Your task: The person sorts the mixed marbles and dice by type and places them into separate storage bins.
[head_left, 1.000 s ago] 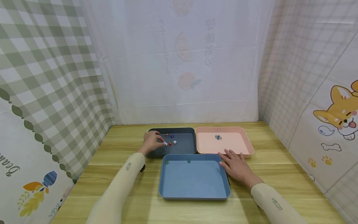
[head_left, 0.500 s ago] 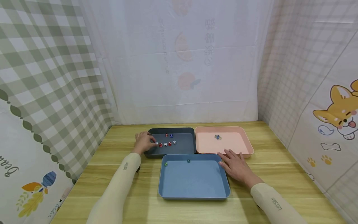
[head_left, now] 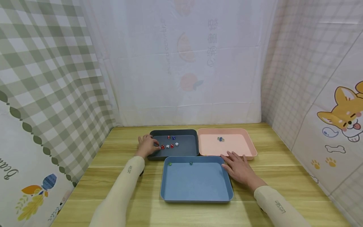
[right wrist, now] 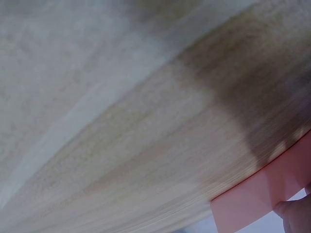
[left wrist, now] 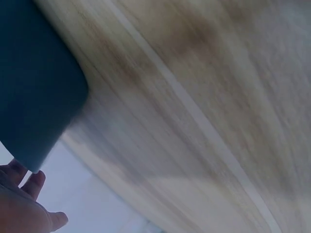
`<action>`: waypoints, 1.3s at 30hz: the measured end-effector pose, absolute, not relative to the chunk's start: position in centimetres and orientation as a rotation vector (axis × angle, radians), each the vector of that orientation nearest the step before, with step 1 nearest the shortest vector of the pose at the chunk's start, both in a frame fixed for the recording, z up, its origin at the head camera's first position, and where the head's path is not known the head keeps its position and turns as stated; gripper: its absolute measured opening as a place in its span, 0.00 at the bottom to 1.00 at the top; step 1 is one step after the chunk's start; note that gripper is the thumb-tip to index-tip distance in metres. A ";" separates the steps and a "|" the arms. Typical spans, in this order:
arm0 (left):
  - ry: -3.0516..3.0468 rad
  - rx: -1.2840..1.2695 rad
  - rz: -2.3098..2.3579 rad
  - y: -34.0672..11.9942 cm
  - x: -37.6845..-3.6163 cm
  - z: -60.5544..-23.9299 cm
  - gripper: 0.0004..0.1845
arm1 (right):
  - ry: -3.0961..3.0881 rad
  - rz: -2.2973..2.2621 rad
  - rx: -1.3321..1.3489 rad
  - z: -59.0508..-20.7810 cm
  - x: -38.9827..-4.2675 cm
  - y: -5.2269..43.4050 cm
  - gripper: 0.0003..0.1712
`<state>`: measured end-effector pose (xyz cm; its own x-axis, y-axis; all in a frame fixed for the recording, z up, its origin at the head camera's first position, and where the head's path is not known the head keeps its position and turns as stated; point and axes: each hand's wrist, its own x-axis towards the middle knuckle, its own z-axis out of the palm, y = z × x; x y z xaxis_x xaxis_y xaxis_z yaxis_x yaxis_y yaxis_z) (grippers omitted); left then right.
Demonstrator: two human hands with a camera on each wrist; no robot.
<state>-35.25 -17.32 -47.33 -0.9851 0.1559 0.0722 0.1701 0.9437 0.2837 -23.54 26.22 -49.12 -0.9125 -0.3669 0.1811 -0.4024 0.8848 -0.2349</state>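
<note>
In the head view my left hand [head_left: 146,146] reaches over the left rim of the dark tray [head_left: 187,151]. Its thumb and index finger pinch a small die, mostly hidden, at the left end of a row of red and white dice. That row holds a red die [head_left: 162,147], a white die [head_left: 168,146], another red die [head_left: 172,146] and a white die [head_left: 177,144]. Behind them sit a red die [head_left: 168,137] and a blue die [head_left: 174,137]. Fingers spread, my right hand [head_left: 239,168] rests at the corner where the pink tray [head_left: 246,148] meets the blue tray [head_left: 198,186].
Several glass marbles [head_left: 221,139] lie clustered in the pink tray. A green marble [head_left: 170,164] and a darker marble [head_left: 191,163] are near the blue tray's back wall. All three trays stand close together on a wooden table [head_left: 141,201], with cloth hung behind and at both sides.
My left hand has moved left along the row, and a red die has come into view beside it. The green marble rolls about slightly. My right hand stays put.
</note>
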 end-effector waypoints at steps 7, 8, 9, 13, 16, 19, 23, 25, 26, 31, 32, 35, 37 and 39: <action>-3.041 -0.260 -0.478 -17.1 -35.0 -47.2 0.15 | -2.923 0.421 0.599 -49.1 -23.5 26.1 0.30; -3.038 -0.259 -0.493 -17.1 -35.0 -47.2 0.16 | -2.923 0.419 0.600 -49.0 -23.5 26.1 0.30; -3.037 -0.260 -0.501 -17.1 -34.9 -47.1 0.16 | -2.924 0.414 0.600 -49.0 -23.5 26.0 0.30; -3.034 -0.277 -0.536 -17.1 -34.8 -47.1 0.17 | -2.926 0.405 0.597 -49.0 -23.5 26.0 0.30; -3.038 -0.286 -0.554 -17.1 -34.7 -47.0 0.18 | -2.927 0.403 0.597 -49.0 -23.5 26.0 0.30; -3.046 -0.288 -0.564 -17.0 -34.6 -46.9 0.18 | -2.928 0.399 0.599 -49.0 -23.5 26.0 0.30; -3.037 -0.301 -0.568 -17.0 -34.6 -46.9 0.19 | -2.932 0.409 0.599 -49.0 -23.5 26.1 0.31; -3.022 -0.317 -0.581 -16.9 -34.6 -46.9 0.19 | -2.934 0.416 0.596 -49.0 -23.5 26.1 0.31; -3.012 -0.331 -0.590 -16.8 -34.6 -46.8 0.18 | -2.934 0.421 0.596 -49.0 -23.5 26.1 0.31; -2.983 -0.397 -0.623 -16.6 -34.2 -46.6 0.17 | -2.934 0.423 0.599 -48.9 -23.5 26.1 0.31; -2.979 -0.407 -0.630 -16.6 -34.0 -46.6 0.17 | -2.934 0.424 0.600 -48.9 -23.5 26.1 0.31; -2.964 -0.431 -0.635 -16.6 -33.6 -46.6 0.16 | -2.935 0.426 0.600 -49.0 -23.5 26.1 0.31; -2.950 -0.446 -0.647 -16.5 -33.4 -46.5 0.16 | -2.938 0.426 0.598 -49.0 -23.5 26.1 0.31; -2.936 -0.461 -0.660 -16.5 -33.1 -46.4 0.16 | -2.938 0.427 0.598 -49.0 -23.5 26.2 0.31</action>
